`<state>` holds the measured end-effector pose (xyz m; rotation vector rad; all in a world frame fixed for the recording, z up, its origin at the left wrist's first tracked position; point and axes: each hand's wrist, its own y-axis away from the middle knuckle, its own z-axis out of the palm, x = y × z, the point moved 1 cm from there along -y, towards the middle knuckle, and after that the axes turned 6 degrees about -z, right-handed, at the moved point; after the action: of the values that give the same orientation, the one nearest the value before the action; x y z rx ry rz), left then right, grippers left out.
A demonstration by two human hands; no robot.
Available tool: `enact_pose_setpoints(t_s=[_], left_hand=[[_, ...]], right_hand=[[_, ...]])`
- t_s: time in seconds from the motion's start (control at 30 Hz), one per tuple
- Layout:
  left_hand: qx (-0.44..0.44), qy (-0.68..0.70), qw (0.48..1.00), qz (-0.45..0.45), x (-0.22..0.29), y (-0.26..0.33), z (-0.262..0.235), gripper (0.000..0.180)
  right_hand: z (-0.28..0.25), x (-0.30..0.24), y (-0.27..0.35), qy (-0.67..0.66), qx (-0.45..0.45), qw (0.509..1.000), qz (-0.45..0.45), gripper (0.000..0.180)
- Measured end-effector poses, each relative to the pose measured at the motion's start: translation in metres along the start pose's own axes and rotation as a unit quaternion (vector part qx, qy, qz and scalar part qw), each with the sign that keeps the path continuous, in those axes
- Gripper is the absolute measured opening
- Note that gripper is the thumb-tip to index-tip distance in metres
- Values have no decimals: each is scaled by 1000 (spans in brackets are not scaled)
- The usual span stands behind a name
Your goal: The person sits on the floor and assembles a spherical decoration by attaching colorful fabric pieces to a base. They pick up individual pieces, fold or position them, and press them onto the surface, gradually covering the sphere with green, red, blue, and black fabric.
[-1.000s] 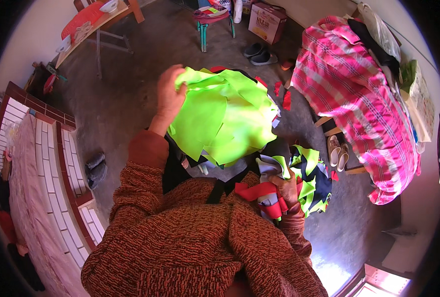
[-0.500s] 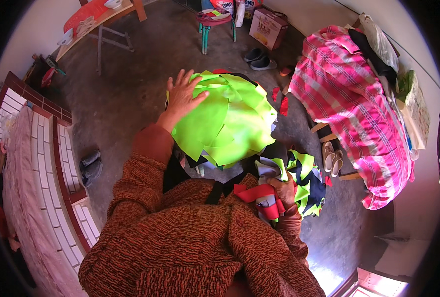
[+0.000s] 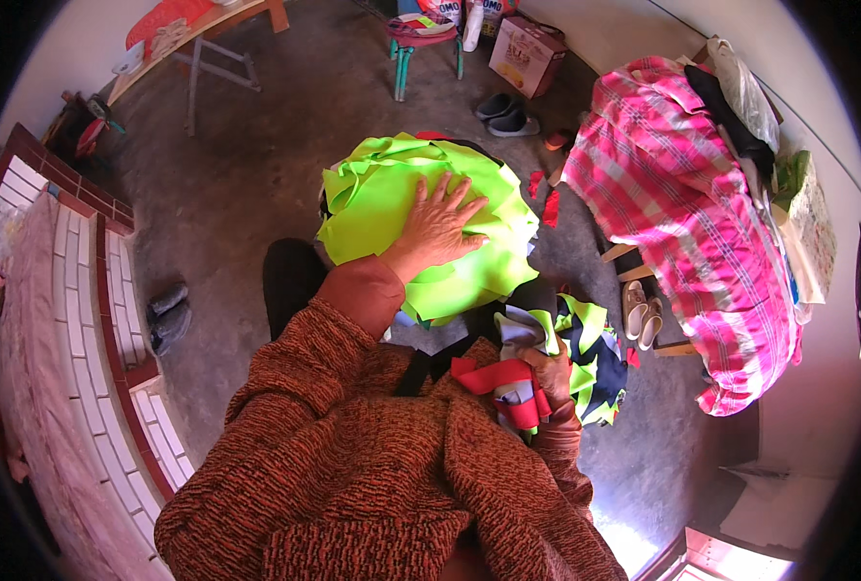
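Observation:
In front of me stands a heap of neon-yellow fabric pieces (image 3: 368,218), with some dark and red cloth showing at its edges. My left hand (image 3: 442,225) lies flat on top of it, fingers spread. At my right side, my right hand (image 3: 549,376) is closed around a bunch of fabric strips (image 3: 520,385) in red, grey and neon yellow. Just beyond that hand is a bundle of black and neon-yellow cloth (image 3: 595,360); I cannot tell whether it joins the strips.
A bed or seat under a pink plaid cloth (image 3: 668,213) takes up the right, with pale shoes (image 3: 642,315) beside it. Red scraps (image 3: 551,206) and dark slippers (image 3: 508,116) lie on the floor. Farther back are a green-legged stool (image 3: 421,34) and a carton (image 3: 527,56).
My left hand has moved right, from the heap's left edge onto its middle, and now rests flat there. The right hand keeps its grip on the strips, almost unmoved.

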<state>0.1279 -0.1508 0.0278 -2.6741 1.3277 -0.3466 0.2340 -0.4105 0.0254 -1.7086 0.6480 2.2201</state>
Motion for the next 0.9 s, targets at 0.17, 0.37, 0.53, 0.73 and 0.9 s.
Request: enact_pose_setpoints(t_s=[0.17, 0.37, 0.53, 0.73, 0.9], left_hand=[[65, 32, 997, 33, 15, 16, -16, 64], [27, -6, 998, 49, 23, 24, 4, 65], [73, 109, 990, 52, 25, 32, -10, 64], [81, 361, 927, 60, 51, 63, -36, 46], [-175, 622, 763, -13, 76, 75, -33, 43]], right_hand=[[0, -1, -1, -10, -15, 1000, 10, 39], [-4, 3, -1, 13, -7, 1000, -6, 35], [4, -15, 5, -24, 33, 999, -20, 30], [-14, -1, 12, -202, 89, 973, -64, 41], [-9, -5, 15, -197, 75, 975, -71, 46]])
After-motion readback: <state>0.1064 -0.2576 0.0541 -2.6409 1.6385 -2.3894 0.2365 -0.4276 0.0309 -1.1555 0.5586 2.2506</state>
